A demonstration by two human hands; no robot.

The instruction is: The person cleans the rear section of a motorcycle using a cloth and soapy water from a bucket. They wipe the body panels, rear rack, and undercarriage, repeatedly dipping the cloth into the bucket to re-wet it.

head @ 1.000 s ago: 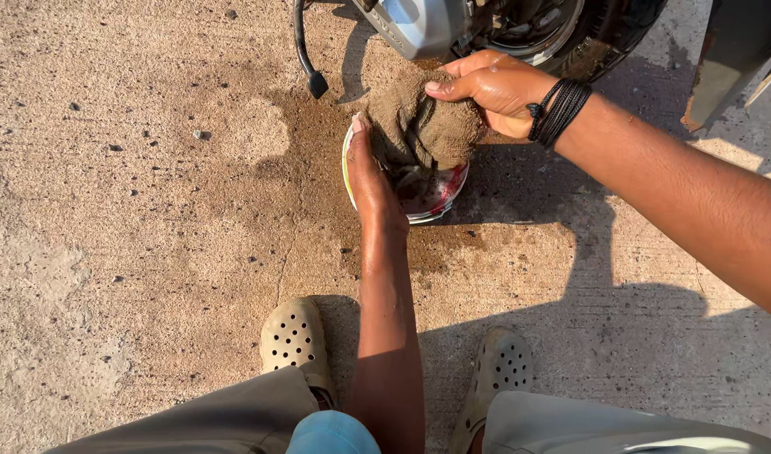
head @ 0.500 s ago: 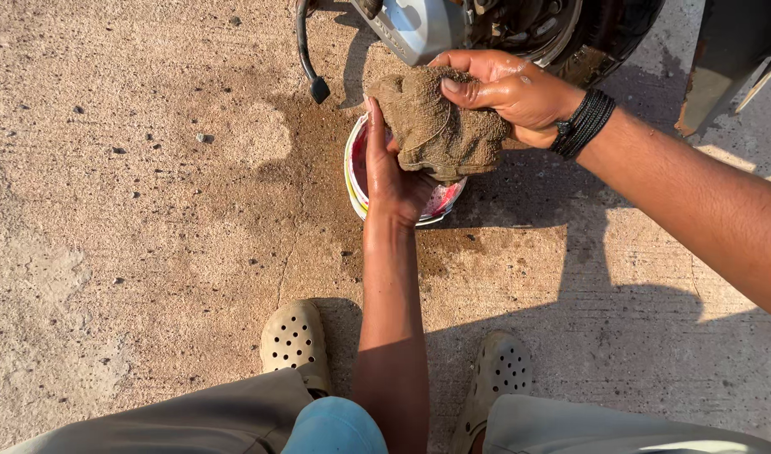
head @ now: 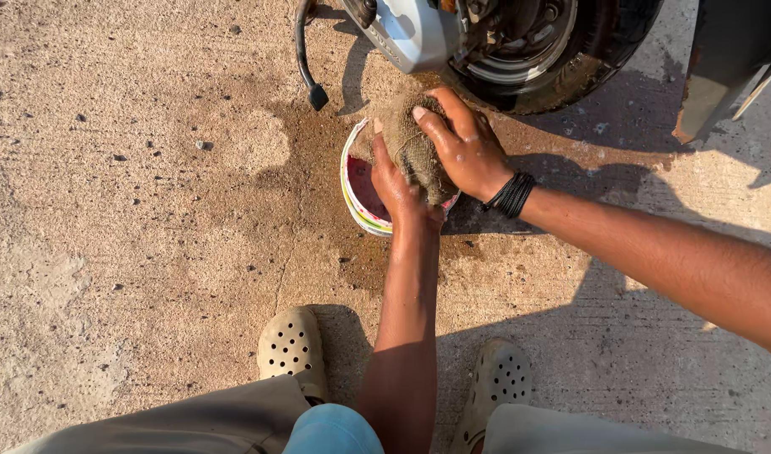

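A wet brown cloth (head: 416, 150) is bunched up between both my hands, right above a small white bowl (head: 353, 194) with a red inside that stands on the concrete. My left hand (head: 391, 178) grips the cloth from the near side. My right hand (head: 459, 143), with black bands on its wrist, presses on it from the far side and top.
A motorbike wheel (head: 547, 55) with a silver engine part and a black kick lever (head: 306, 59) stands just beyond the bowl. Dark wet patches (head: 301, 160) spread on the concrete around it. My two beige clogs (head: 291, 346) are at the bottom.
The cloth hung open and was lifted half a second ago; now both hands have closed it into a tight wad lower over the bowl.
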